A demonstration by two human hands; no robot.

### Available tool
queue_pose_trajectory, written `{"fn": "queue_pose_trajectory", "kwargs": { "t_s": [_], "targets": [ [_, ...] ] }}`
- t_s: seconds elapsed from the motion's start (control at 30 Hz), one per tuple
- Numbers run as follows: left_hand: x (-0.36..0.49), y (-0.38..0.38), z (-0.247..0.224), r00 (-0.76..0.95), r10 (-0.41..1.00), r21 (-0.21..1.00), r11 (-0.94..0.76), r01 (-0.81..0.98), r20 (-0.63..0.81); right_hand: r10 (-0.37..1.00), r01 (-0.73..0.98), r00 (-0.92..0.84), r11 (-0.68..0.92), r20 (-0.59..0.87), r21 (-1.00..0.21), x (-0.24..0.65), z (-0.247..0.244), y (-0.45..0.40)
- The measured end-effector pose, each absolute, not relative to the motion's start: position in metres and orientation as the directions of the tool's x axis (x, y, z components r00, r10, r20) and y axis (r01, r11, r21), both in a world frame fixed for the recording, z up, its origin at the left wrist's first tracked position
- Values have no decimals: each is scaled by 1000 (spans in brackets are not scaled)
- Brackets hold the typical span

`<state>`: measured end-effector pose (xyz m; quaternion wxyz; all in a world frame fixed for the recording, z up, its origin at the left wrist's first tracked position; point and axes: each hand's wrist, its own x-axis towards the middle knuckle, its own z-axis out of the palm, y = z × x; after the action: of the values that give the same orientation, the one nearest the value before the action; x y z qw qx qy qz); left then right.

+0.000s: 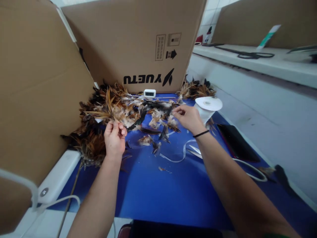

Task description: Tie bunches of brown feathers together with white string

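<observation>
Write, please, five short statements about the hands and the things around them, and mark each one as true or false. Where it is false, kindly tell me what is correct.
1. The left hand holds feathers. True.
2. The right hand has a black band at its wrist. True.
3. The two hands are touching each other. False: they are apart.
4. The scissors lie on the table, partly hidden by the right arm. True.
5. The big letters on the box stand the right way up. False: the letters are upside down.
</observation>
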<state>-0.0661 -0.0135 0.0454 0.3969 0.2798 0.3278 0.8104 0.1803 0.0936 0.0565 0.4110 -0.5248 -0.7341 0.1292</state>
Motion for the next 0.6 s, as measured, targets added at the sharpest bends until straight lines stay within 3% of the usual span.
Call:
{"fn": "queue_pose_trajectory", "kwargs": {
  "t_s": [0.3,0.6],
  "targets": [
    [-92,-17,57,-694,672,690,-631,-355,258,730,568,-592,678,340,-466,92,47,68],
    [-104,-17,53,-749,603,672,-677,-299,274,563,520,-814,817,145,-250,4,38,62]
  ]
}}
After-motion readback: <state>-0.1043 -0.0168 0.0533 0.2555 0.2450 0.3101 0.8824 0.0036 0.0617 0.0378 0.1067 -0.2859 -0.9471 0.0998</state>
